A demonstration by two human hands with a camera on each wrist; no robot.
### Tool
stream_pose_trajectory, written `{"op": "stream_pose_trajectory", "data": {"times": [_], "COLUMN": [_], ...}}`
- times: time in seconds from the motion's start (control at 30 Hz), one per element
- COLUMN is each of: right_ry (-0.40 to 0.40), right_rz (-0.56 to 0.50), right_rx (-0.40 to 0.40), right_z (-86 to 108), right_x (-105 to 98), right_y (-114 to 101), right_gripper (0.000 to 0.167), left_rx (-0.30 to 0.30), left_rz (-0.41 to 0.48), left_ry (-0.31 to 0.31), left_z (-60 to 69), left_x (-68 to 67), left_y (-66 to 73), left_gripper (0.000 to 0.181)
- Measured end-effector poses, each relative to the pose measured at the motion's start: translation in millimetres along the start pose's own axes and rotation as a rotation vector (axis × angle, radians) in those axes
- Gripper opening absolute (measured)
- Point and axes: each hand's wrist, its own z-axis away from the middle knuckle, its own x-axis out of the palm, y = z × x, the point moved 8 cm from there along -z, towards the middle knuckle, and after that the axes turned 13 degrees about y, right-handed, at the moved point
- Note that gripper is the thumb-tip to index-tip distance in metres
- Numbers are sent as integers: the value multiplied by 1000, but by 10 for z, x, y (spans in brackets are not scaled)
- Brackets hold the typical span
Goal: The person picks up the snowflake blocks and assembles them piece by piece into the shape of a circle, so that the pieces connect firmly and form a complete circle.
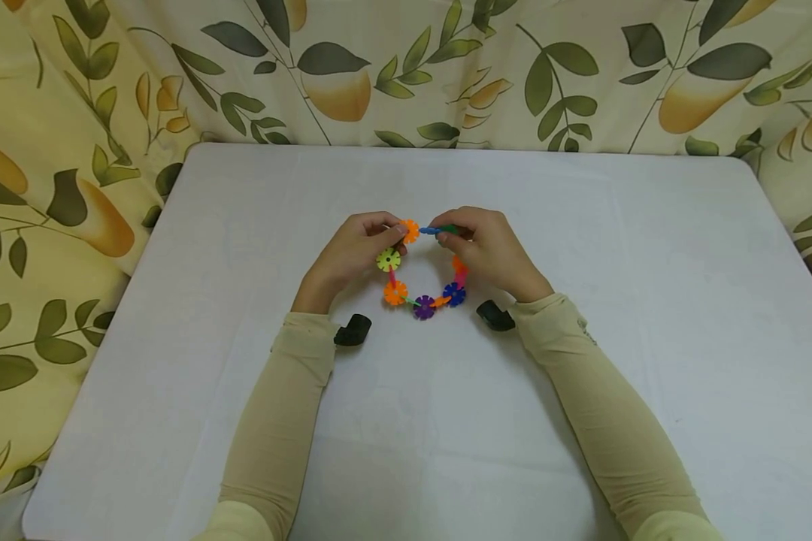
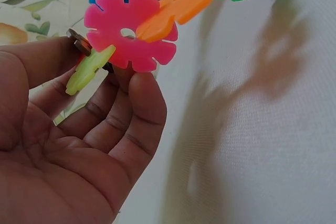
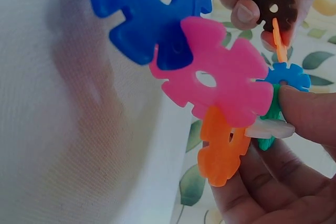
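Note:
Both hands hold a loop of slotted, flower-shaped plastic discs above the table. My left hand (image 1: 355, 248) pinches a brown disc (image 3: 281, 11) between thumb and fingers; a yellow disc (image 1: 389, 260) hangs beside it. An orange disc (image 1: 411, 231) points from there toward a blue disc (image 1: 429, 231). In the right wrist view these two touch; whether they are slotted together I cannot tell. My right hand (image 1: 490, 248) pinches a green disc (image 3: 270, 103) and a white disc (image 3: 270, 128). Below hang orange (image 3: 223, 153), pink (image 3: 226, 77), dark blue (image 1: 454, 294) and purple (image 1: 424, 307) discs.
A white cloth covers the table (image 1: 419, 421). Two black curved pieces (image 1: 354, 330) show beside the wrists, one by each cuff. Leaf-patterned curtains (image 1: 406, 68) hang behind the table and along its left side.

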Motion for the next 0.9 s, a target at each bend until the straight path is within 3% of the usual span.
{"op": "stream_pose_trajectory", "data": {"times": [0.37, 0.77, 0.9], "right_ry": [-5, 47, 40], "right_rz": [12, 28, 24], "right_rx": [-92, -187, -154], "right_z": [3, 27, 21], "right_x": [19, 39, 68], "right_y": [-86, -213, -198], "right_gripper": [17, 18, 18], "left_rx": [-3, -20, -46], "left_rz": [5, 46, 62], "left_ry": [-16, 31, 64], "left_z": [-11, -27, -48], "left_x": [22, 59, 44], "left_y": [-13, -10, -58], "left_gripper": [22, 18, 19]}}
